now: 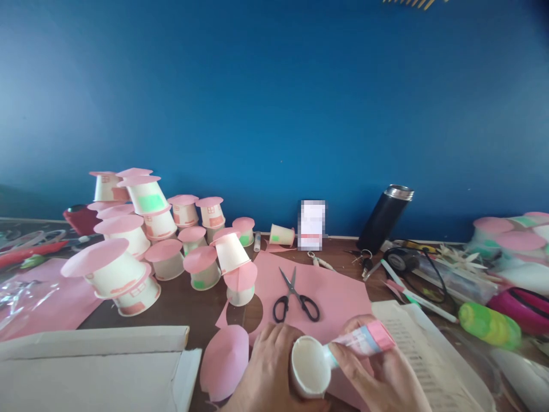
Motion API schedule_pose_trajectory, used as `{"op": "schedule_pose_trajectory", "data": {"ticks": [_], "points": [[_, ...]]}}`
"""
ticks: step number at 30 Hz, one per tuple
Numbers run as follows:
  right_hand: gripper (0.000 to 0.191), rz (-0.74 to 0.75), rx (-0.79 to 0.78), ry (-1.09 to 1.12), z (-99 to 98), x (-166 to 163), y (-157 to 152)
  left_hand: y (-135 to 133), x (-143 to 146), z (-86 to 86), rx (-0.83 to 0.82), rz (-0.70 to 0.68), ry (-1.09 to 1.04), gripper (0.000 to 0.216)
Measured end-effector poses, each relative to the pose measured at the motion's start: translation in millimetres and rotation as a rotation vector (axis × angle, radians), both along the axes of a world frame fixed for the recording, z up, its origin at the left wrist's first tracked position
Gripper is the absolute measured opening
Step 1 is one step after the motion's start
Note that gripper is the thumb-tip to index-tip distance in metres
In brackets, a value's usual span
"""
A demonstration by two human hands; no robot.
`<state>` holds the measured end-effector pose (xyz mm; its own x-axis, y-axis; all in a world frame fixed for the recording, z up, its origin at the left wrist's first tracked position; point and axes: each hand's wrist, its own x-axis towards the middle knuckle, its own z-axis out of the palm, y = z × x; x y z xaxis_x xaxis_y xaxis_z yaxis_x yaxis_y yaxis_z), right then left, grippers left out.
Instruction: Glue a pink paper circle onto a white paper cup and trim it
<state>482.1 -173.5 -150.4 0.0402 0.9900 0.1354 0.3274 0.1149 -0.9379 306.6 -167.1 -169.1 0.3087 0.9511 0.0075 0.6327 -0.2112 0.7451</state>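
At the front edge, my left hand [272, 366] is wrapped round a white paper cup [311, 366], its round end facing up. My right hand [373, 372] grips a clear glue tube [358, 341] with a pink end. The tube's narrow tip touches, or nearly touches, the cup's rim. Left of my left hand lies a pink paper cone or disc [225, 362]. Beyond both hands, black-handled scissors [293, 294] rest with their blades spread on a pink paper sheet [338, 289] that has round cut-outs.
Stacked paper cups with pink paper discs [165, 252] crowd the left side. White cardboard [94, 366] covers the front left. A black flask [384, 220] stands by the blue wall. Pens [418, 292], a printed sheet [424, 343] and a yellow-green bottle [489, 326] clutter the right.
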Motion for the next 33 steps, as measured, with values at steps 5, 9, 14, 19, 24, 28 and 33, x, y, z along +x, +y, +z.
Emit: {"op": "schedule_pose_trajectory", "data": {"ticks": [5, 9, 14, 19, 24, 28, 33], "points": [[0.037, -0.046, -0.071, 0.046, -5.8, 7.9, 7.3, 1.5, -0.1, -10.9, 0.057, -0.018, 0.037, 0.057], [0.038, -0.009, -0.218, 0.569, -10.3, 13.3, 14.6, 1.3, -2.5, -29.4, 0.297, -0.025, 0.051, 0.047], [0.031, 0.143, -0.47, 1.108, -10.7, 8.5, 14.9, 3.1, -4.7, -44.8, 0.434, -0.035, 0.037, 0.045], [0.024, 0.242, -0.52, 1.144, -13.9, 10.0, 15.2, 4.1, -3.6, -49.4, 0.423, -0.003, -0.004, 0.045], [0.015, 0.309, -0.532, 1.185, -16.1, 13.2, 17.0, 2.6, -1.3, -56.7, 0.355, 0.027, 0.013, 0.055], [0.014, 0.294, -0.538, 1.232, -21.1, 15.5, 21.5, 0.6, -0.7, -66.1, 0.377, 0.021, -0.052, 0.072], [0.006, 0.241, -0.549, 1.287, -25.9, 20.3, 25.8, 3.1, 2.7, -75.2, 0.457, -0.012, -0.124, 0.066]]}}
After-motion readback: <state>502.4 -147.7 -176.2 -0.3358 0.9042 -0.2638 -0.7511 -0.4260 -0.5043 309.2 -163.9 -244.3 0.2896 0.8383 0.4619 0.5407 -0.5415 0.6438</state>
